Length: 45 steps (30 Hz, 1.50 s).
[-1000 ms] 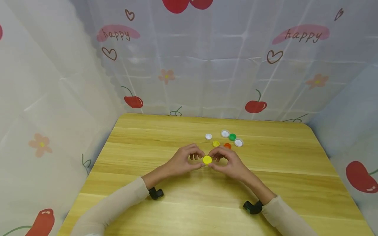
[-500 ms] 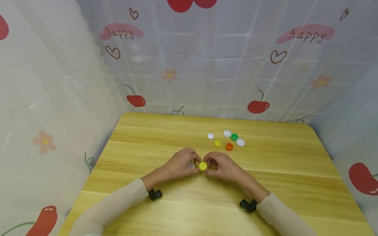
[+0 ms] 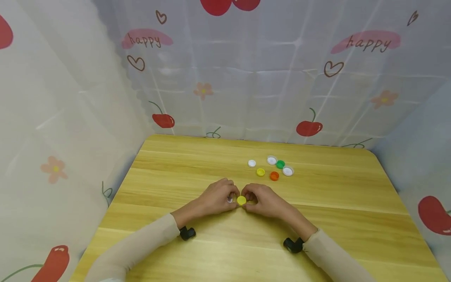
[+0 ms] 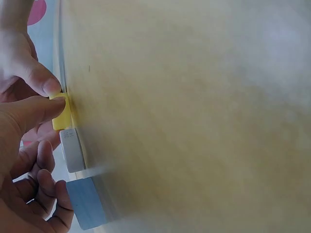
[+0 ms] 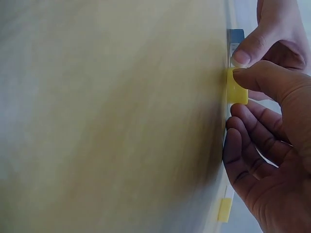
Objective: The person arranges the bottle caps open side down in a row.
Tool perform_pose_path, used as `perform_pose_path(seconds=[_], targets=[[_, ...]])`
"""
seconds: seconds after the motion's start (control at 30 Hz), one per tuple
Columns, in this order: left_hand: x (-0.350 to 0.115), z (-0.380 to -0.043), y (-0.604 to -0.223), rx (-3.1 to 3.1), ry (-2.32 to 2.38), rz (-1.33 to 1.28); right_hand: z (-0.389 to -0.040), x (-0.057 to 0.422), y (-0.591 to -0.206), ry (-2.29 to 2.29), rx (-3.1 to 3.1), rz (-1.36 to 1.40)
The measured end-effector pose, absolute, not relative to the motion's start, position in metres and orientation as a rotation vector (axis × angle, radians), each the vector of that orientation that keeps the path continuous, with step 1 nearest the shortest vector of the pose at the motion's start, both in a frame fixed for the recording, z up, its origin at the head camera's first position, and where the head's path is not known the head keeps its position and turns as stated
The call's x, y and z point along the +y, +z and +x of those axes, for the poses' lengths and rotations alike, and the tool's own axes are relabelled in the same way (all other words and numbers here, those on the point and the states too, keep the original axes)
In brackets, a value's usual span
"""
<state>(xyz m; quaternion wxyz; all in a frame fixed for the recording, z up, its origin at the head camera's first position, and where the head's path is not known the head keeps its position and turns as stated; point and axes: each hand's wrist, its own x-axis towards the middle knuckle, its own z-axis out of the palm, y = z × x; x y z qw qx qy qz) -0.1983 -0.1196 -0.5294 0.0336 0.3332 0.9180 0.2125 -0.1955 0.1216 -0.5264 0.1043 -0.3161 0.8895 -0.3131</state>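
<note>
Both hands meet at a small yellow bottle cap (image 3: 241,200), close over the wooden tabletop. My left hand (image 3: 219,197) pinches one side of it with thumb and finger. Opposite, my right hand (image 3: 264,200) pinches the other side, its remaining fingers curving behind the cap in the right wrist view. Beside the yellow cap, under the left fingers, stands a whitish piece (image 4: 73,150) with tiny print. A blue piece (image 4: 86,204) stands farther along, right at the left fingertips. Another yellow piece (image 5: 224,209) shows low in the right wrist view, near the right hand.
Past the hands lie several loose caps: white (image 3: 251,163), yellow (image 3: 260,172), orange (image 3: 274,176), green (image 3: 280,164) and two clear-rimmed white discs (image 3: 272,160). A cherry-printed curtain (image 3: 225,105) borders the wooden table (image 3: 176,156).
Both hands have come down and nearer the body with the yellow cap between them. The orange cap, partly covered before, shows whole, and a whitish piece has appeared under the left fingers.
</note>
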Motion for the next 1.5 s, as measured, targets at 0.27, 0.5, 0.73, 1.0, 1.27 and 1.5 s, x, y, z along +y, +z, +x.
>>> perform_pose_path(seconds=[0.27, 0.5, 0.73, 1.0, 1.27, 1.5], targets=[[-0.12, -0.2, -0.527, 2.805, 0.684, 1.022, -0.196, 0.124, -0.526, -0.94, 2.6, -0.947], [-0.122, -0.207, -0.51, 2.765, 0.72, 1.027, -0.204, 0.138, -0.523, -1.068, 2.55, -0.945], [-0.112, -0.24, -0.502, 2.794, 0.877, 0.973, -0.233, 0.15, -0.522, -1.125, 2.765, -0.781], [-0.088, -0.27, -0.51, 2.709, 1.006, 0.756, -0.265, 0.147, -0.52, -1.083, 2.886, -0.635], [-0.071, -0.3, -0.518, 2.782, 0.851, 0.693, -0.284, 0.14, -0.523, -1.001, 2.907, -0.601], [-0.066, -0.312, -0.522, 2.797, 0.768, 0.686, -0.289, 0.136, -0.529, -0.9, 2.911, -0.557]])
